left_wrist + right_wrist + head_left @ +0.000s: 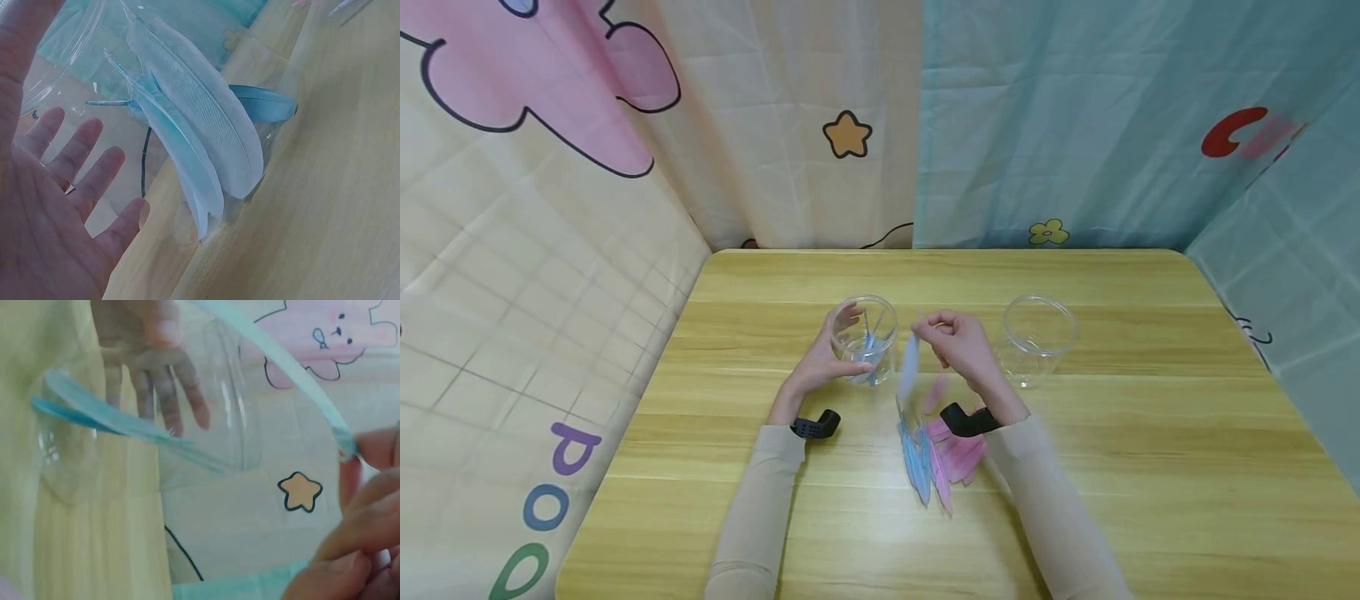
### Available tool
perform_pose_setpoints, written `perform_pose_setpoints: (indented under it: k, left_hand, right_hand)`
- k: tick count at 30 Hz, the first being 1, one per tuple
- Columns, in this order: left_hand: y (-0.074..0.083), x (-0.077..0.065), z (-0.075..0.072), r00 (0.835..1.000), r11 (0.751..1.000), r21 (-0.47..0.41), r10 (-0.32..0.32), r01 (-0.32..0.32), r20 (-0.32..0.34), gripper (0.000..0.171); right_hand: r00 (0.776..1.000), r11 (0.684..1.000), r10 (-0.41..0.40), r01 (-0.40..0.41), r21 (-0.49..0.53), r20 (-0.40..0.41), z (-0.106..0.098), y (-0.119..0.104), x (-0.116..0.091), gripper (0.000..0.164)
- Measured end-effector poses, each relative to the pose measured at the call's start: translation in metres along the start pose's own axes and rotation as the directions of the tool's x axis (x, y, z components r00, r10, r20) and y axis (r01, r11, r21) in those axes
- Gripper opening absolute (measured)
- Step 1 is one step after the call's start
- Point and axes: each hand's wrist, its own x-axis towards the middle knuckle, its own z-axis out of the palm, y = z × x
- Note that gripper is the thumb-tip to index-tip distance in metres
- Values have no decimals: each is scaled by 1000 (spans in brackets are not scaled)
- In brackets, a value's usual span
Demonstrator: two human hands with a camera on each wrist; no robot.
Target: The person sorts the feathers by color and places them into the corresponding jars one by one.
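Two beige sleeves (1048, 508) lie nearest, reaching over the desk (1172, 433). Just beyond the right one's cuff, a wrist camera (970, 419) overhangs the pink feathers (962, 458); a low sweep might drag them into the blue feathers (916, 462) beside them on the left. The right hand (957, 343) pinches a pale feather (908, 367) by one end, just right of the left jar (887, 354); a loosened pinch or draught could drop it, and the rim could bend it. The left hand (831, 358) curls round that jar, which holds more feathers; a hard push could tip it. The right jar (1036, 353) stands beyond the right wrist, where a careless elbow swing might knock it.
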Motion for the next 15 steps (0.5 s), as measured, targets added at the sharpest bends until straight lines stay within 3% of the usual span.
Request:
perform_pose_setpoints:
  k: [4,9,12,15]
  left_hand:
    - [0,0,0,1000,1000,0,2,-2,-1,100]
    - [0,0,1,1000,1000,-2,5,-5,-2,100]
    - [0,0,1,1000,1000,-3,0,0,-5,100]
    - [1,0,0,1000,1000,-3,-5,5,-9,100]
  right_hand:
    - [986,988,-101,115,106,-129,6,-11,7,25]
    - [920,951,-240,288,117,-311,16,-20,16,22]
    - [884,929,-305,358,93,-355,24,-31,17,20]
    - [870,918,-349,392,58,-348,32,-43,13,18]
